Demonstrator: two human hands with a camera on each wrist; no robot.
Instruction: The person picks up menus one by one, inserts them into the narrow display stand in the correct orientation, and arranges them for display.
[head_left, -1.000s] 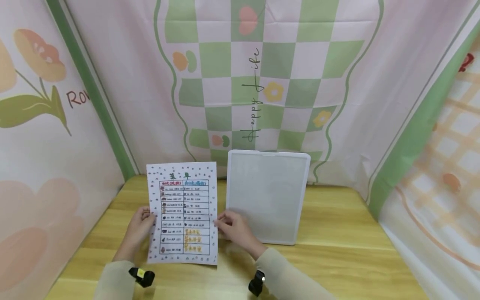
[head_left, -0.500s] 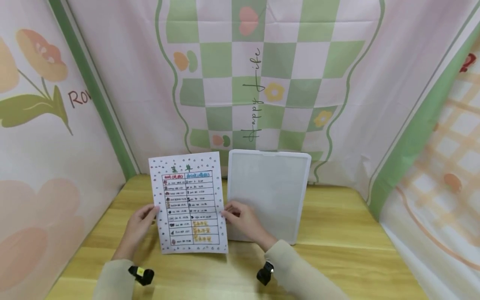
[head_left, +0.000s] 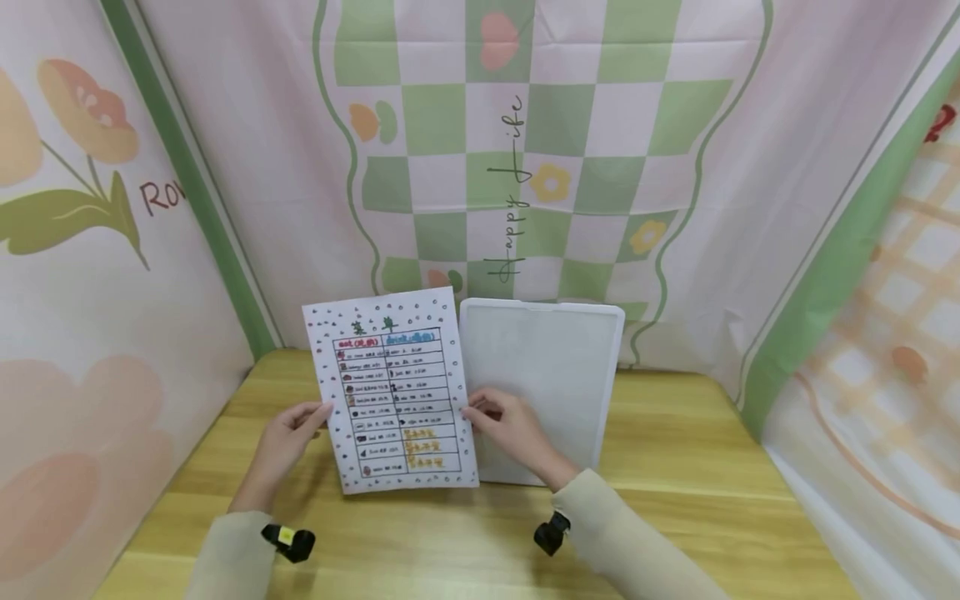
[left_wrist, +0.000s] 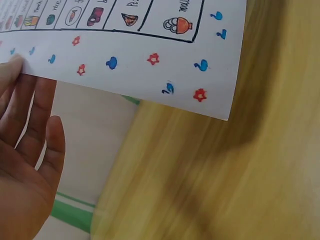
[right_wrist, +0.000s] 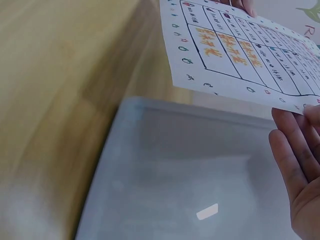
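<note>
Now, from left to right:
Left hand: the left hand (head_left: 288,437) pinches the left edge of the sheet between thumb and fingers; in the left wrist view the fingers (left_wrist: 30,117) lie fairly straight beneath the paper's margin.
Sheet: a white paper sheet with a hand-drawn coloured table and a dotted border (head_left: 393,390) is held up off the table, tilted slightly, its right edge overlapping the tray's left side.
Right hand: the right hand (head_left: 513,427) holds the sheet's right edge, thumb in front and fingers (right_wrist: 295,160) behind, above the tray.
Tray: a flat white plastic rectangular tray with rounded corners (head_left: 558,367) lies just right of the sheet.
Table: a light wooden table (head_left: 675,517) carries the tray.
Backdrop: a pink cloth with green checks and flowers (head_left: 540,150) hangs behind.
</note>
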